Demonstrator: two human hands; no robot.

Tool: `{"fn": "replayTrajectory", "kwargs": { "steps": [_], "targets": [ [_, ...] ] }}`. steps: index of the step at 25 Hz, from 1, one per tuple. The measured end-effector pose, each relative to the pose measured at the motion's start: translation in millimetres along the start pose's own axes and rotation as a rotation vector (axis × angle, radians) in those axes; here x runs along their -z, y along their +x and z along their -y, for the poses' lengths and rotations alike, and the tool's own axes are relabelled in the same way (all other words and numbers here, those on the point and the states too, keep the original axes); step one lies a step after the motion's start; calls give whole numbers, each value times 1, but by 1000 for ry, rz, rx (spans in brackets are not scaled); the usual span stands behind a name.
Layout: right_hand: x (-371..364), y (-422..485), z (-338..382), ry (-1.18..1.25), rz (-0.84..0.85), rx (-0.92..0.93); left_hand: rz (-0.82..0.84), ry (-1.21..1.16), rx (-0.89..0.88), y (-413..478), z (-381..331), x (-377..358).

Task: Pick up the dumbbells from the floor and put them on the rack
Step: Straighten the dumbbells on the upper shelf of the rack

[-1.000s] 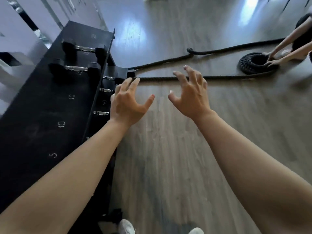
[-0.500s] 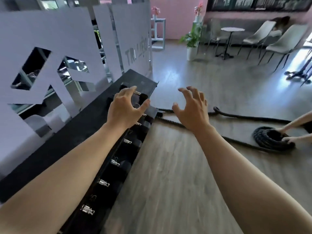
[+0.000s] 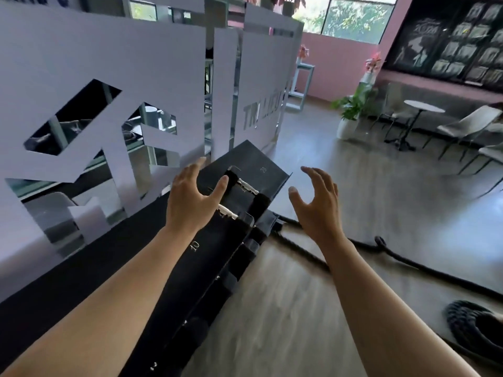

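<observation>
Both hands are empty, fingers spread: left hand [image 3: 190, 197] over the rack [image 3: 196, 257], right hand [image 3: 317, 205] beside it. Two dumbbells [image 3: 246, 186] lie crosswise on the rack's top shelf, near painted "20" and "10".

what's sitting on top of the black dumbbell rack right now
Two black dumbbells with silver handles rest on the black dumbbell rack. The left hand covers part of the nearer one.

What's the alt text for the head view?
Two bare, empty hands, left hand and right hand, reach open over a black dumbbell rack holding two dumbbells at its far end. A thick black rope trails across the wooden floor to the right.
</observation>
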State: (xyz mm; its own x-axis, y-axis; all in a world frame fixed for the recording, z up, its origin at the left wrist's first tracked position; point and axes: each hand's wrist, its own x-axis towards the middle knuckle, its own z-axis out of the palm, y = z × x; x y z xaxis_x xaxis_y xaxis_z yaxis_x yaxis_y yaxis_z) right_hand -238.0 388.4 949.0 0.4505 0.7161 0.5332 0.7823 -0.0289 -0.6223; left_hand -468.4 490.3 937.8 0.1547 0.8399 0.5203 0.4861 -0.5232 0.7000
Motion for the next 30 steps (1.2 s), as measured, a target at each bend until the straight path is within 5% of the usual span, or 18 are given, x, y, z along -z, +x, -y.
{"fn": "replayTrajectory", "kwargs": {
  "steps": [10, 18, 25, 30],
  "targets": [
    [-162, 156, -81, 417, 206, -108, -222, -38, 340, 95, 109, -51],
    [-277, 286, -188, 680, 541, -216, -386, 51, 615, 159, 134, -173],
    [-371, 276, -244, 645, 874, -297, -418, 44, 873, 164, 198, -268],
    [-427, 229, -307, 564, 963, -495, -314, 65, 937, 177, 269, -330]
  ]
}}
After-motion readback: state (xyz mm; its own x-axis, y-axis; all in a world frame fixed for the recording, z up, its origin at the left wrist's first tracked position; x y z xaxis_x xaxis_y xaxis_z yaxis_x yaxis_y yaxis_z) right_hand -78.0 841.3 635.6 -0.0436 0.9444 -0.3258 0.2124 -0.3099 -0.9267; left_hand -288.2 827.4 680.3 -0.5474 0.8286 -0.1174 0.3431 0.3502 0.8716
